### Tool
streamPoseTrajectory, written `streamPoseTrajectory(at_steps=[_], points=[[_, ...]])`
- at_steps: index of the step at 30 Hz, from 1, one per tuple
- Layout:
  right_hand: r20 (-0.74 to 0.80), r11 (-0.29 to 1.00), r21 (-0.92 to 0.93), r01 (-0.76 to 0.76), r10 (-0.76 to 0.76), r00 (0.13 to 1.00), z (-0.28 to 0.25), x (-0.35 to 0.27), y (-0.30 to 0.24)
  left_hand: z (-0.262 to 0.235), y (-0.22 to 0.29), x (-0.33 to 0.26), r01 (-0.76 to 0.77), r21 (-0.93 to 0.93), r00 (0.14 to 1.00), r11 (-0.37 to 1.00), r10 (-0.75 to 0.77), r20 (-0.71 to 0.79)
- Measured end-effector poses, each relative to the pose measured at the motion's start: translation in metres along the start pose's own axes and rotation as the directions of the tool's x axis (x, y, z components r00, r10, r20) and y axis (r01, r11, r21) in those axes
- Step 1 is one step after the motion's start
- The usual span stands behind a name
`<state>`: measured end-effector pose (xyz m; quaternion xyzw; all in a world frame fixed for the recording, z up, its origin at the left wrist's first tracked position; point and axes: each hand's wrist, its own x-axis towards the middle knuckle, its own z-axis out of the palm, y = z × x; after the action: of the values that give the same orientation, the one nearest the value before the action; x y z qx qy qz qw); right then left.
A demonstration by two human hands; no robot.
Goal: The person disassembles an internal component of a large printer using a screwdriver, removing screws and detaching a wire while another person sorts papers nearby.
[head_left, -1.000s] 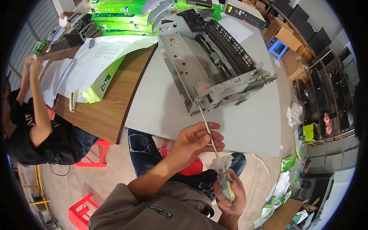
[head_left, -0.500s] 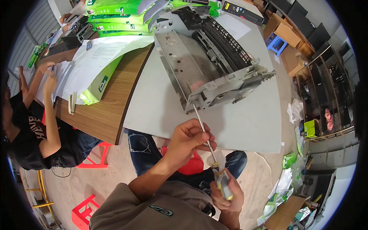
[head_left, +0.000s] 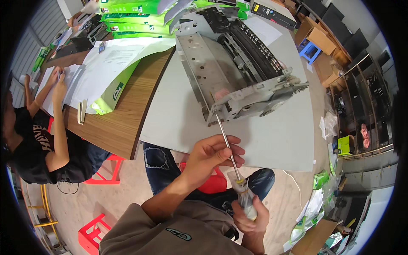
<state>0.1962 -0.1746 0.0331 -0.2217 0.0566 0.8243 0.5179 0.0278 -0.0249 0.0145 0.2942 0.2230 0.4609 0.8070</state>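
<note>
Pale grey tabletop (head_left: 276, 148) butts against a brown wood-grain desk (head_left: 123, 131); grey metal machine frame with a black ribbed side (head_left: 208, 63) sits on the former, set askew. Long steel-shafted screwdriver with a clear-plastic-wrapped handle (head_left: 242, 191) slants up to the frame's near lower corner; tip's exact seat too small to tell.

Right hand (head_left: 253, 216) closed round the wrapped handle. Left hand (head_left: 208, 157) has thumb and half-curled fingers about the bare shaft; pressure can't be judged.

Risks, my reading: loose wrap could twist under the right palm, wasting torque. Off-axis push might make the tip skip and scratch metal. Neither hand braces the frame, so hard pressure could slide it.
</note>
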Motion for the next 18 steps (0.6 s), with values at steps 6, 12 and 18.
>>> streamPoseTrajectory(at_steps=[6, 12, 18], points=[[0.056, 0.317, -0.901, 0.296, -0.592, 0.804, 0.014, 0.001, 0.031, -0.009, 0.003, -0.004, -0.026, 0.008, 0.997, 1.000, 0.025, 0.066], [0.276, -0.120, -0.958, 0.259, -0.621, 0.734, 0.018, 0.006, 0.031, -0.013, 0.024, 0.000, -0.340, 0.887, 0.700, 0.313, 0.714, 0.016], [0.414, -0.406, -0.897, 0.174, -0.634, 0.654, 0.036, 0.006, 0.027, -0.006, 0.037, 0.033, -0.413, 0.908, 0.628, 0.064, 0.742, 0.234]])
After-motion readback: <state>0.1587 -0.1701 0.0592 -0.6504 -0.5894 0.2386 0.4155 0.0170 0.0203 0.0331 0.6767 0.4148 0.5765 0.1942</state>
